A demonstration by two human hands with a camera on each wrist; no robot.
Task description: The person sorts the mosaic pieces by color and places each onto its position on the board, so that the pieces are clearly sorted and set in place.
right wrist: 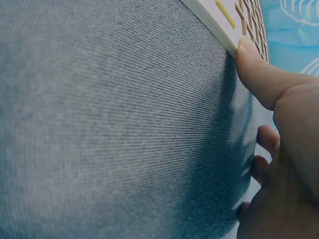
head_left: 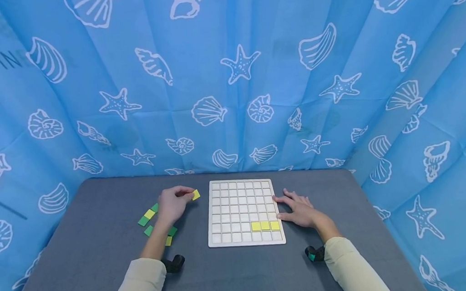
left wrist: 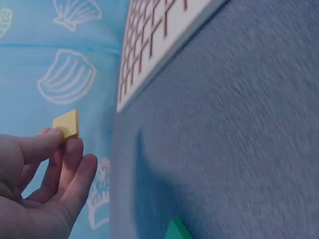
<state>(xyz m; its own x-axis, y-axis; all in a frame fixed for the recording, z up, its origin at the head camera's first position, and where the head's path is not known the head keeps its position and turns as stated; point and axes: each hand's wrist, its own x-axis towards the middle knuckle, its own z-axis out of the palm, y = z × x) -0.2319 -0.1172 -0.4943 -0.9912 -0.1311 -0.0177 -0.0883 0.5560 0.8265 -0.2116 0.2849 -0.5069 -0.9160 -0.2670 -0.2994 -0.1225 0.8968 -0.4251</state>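
Between thumb and fingertips my left hand (head_left: 174, 205) pinches a yellow square tile (head_left: 196, 194), held up left of the white grid board (head_left: 209, 229). In the left wrist view the same yellow tile (left wrist: 67, 124) stands out past the thumb tip. Three yellow tiles (head_left: 265, 225) sit side by side in the second row from the board's near edge, at its right end. My right hand (head_left: 301, 211) lies at the board's right side, thumb and a finger touching its edge. The thumb (right wrist: 254, 69) presses on the rim in the right wrist view.
Loose green tiles (head_left: 143, 221) and yellow tiles (head_left: 168, 241) lie on the grey table (head_left: 243, 277) around my left forearm, some partly hidden by it. A blue curtain (head_left: 227, 73) with white shell prints stands behind the table and along its sides.
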